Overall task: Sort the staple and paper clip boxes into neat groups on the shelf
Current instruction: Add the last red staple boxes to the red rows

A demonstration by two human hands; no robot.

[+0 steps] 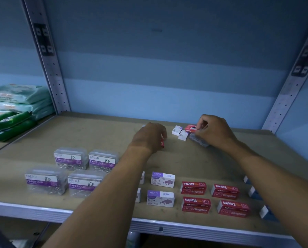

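Both arms reach forward over the shelf, palms turned down. The left hand is bent at the wrist, its fingers curled down over a small red staple box that shows just under the palm; the grip seems to hold this box, though most of it is hidden. The right hand is further back, and its thumb and fingers pinch another red box, lifted a little above the board. Just beside it lie two white boxes and under the right palm a clear box of clips.

Near the front edge the goods are in groups: four clear paper clip boxes at the left, white and purple staple boxes in the middle, four red staple boxes to the right, and blue boxes partly hidden behind the right forearm
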